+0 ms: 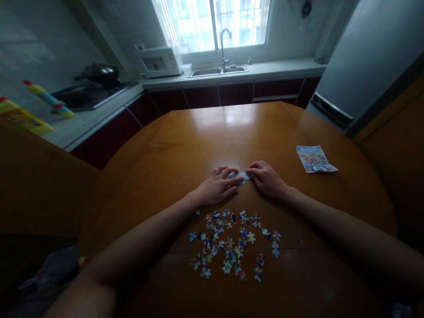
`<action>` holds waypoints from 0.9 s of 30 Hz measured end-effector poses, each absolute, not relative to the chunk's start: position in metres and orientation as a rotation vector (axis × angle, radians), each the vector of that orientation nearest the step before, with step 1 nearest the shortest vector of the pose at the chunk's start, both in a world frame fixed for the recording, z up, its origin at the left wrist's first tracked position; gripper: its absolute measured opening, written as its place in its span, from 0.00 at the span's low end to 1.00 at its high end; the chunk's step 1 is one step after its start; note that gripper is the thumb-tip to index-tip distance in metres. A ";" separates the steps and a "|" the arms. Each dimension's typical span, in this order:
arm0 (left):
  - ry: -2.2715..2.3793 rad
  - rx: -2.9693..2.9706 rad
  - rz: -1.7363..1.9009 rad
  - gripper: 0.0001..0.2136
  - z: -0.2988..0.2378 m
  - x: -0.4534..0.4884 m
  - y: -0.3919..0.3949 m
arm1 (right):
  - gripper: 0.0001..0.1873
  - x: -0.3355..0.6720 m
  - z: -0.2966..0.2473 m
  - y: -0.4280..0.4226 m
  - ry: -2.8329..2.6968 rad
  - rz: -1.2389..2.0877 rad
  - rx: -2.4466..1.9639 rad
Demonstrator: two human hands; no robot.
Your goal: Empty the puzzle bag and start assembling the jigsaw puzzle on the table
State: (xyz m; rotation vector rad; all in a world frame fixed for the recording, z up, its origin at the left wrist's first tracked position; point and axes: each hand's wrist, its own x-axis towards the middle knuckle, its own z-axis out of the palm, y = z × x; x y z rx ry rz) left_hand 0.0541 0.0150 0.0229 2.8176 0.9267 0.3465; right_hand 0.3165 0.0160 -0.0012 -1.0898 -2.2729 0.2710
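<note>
My left hand (pixel 217 185) and my right hand (pixel 268 179) rest side by side on the round wooden table (pixel 185 145). Between their fingertips lies a short strip of joined puzzle pieces (pixel 241 176), touched by fingers of both hands. Nearer to me, between my forearms, several loose colourful puzzle pieces (pixel 232 245) are scattered on the tabletop. A printed picture card (pixel 314 159) lies flat to the right of my right hand.
Behind the table runs a kitchen counter with a sink and tap (pixel 218 68), a white microwave (pixel 159 62) and a stove with a wok (pixel 99 73). A grey fridge (pixel 364 57) stands at the right. Bottles (pixel 46 99) stand at the left.
</note>
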 end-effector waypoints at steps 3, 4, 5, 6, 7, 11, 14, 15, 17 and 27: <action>1.039 2.770 0.392 0.20 0.019 0.055 0.016 | 0.15 0.317 -0.001 0.016 -2.262 0.283 -1.085; 1.074 2.754 0.415 0.21 0.017 0.055 0.017 | 0.15 0.316 -0.001 0.016 -2.259 0.287 -1.087; 1.108 2.735 0.443 0.23 0.015 0.055 0.018 | 0.15 0.316 -0.001 0.016 -2.258 0.292 -1.092; 1.141 2.714 0.473 0.26 0.014 0.055 0.019 | 0.15 0.316 -0.001 0.016 -2.257 0.296 -1.097; 1.168 2.693 0.503 0.28 0.013 0.055 0.020 | 0.15 0.316 -0.001 0.016 -2.256 0.300 -1.102; 1.197 2.645 0.566 0.29 0.012 0.054 0.023 | 0.15 0.316 0.000 0.016 -2.242 0.318 -1.103; 1.170 2.632 0.590 0.26 0.015 0.054 0.024 | 0.15 0.317 0.000 0.017 -2.217 0.341 -1.087; 1.151 2.631 0.593 0.27 0.016 0.053 0.024 | 0.16 0.317 0.000 0.017 -2.208 0.350 -1.084; 1.114 2.620 0.595 0.28 0.017 0.053 0.024 | 0.16 0.319 0.001 0.018 -2.190 0.367 -1.084; 1.115 2.526 0.667 0.22 0.013 0.051 0.028 | 0.15 0.322 0.001 0.018 -2.128 0.404 -1.085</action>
